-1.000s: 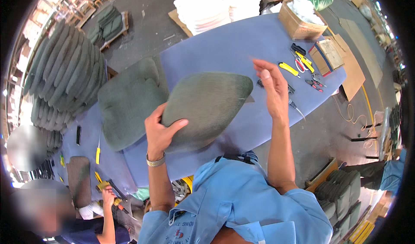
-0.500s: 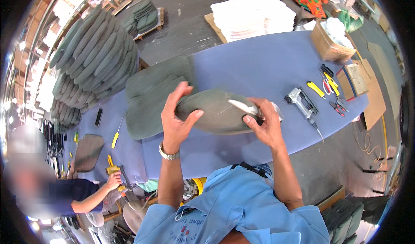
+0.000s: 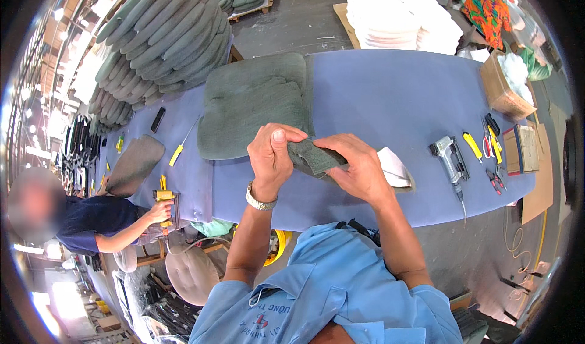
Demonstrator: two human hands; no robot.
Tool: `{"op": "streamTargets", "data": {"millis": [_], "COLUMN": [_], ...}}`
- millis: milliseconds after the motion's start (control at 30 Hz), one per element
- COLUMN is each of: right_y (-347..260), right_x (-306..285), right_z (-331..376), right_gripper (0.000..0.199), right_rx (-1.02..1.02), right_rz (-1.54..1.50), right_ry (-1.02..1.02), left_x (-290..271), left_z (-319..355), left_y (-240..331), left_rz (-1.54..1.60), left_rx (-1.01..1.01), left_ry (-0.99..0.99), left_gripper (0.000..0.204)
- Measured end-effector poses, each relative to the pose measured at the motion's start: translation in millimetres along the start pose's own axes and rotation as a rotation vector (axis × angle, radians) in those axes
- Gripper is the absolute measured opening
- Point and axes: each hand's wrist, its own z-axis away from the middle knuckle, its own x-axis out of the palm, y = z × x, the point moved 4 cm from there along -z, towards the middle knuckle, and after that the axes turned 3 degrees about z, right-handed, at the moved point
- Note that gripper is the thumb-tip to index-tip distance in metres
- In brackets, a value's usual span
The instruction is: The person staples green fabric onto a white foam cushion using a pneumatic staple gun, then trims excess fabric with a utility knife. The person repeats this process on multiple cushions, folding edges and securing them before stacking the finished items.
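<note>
Above the near edge of the blue-covered table, both my hands hold a dark green fabric cushion cover (image 3: 315, 160). My left hand (image 3: 271, 160) grips its left end, the fingers curled and the thumb raised. My right hand (image 3: 361, 168) pinches its right part between thumb and fingers. The fabric is bunched between the hands, and most of it is hidden behind them. A white, pale-surfaced piece (image 3: 393, 168) shows just right of my right hand, with a dark edge under it. Behind my left hand, a dark green seat cushion (image 3: 253, 109) lies flat on the table.
Tall stacks of green cushions (image 3: 173, 36) stand far left. Right on the table (image 3: 384, 94) are a staple gun (image 3: 450, 164), a yellow-handled knife (image 3: 472, 147), red-handled pliers (image 3: 495, 180) and a carton (image 3: 507, 88). At left, a co-worker's hand (image 3: 161, 211) holds a yellow staple gun.
The cushion cover was stretched wide and rounded; now it is bunched smaller with my hands closer together. My view has shifted, and the co-worker's staple gun is turned upright.
</note>
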Motion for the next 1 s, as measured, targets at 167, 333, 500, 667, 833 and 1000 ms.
{"op": "streamTargets", "data": {"millis": [167, 333, 500, 667, 833, 1000], "right_y": [-2, -5, 1, 12, 69, 125], "right_x": [-1, -2, -1, -12, -50, -71], "right_z": [-9, -9, 6, 58, 145, 213], "right_gripper": [0.043, 0.041, 0.042, 0.040, 0.044, 0.054], "right_rx": [-0.014, -0.010, -0.036, 0.222, 0.620, 0.917], "right_rz": [-0.017, -0.037, -0.046, 0.036, 0.242, -0.087], "right_ry": [-0.033, -0.027, -0.010, -0.271, -0.374, -0.169], "left_x": [1, 2, 7, -27, -75, -103], "left_z": [0, 1, 7, 49, 112, 185], "left_y": [9, 15, 14, 5, -31, -91], "left_rz": [-0.048, -0.041, 0.008, 0.047, 0.120, 0.518], "left_rx": [0.019, -0.013, -0.018, -0.094, -0.371, -0.729], "left_ry": [0.009, 0.013, 0.044, 0.104, 0.192, 0.344], "left_gripper": [0.056, 0.056, 0.043, 0.054, 0.064, 0.048]}}
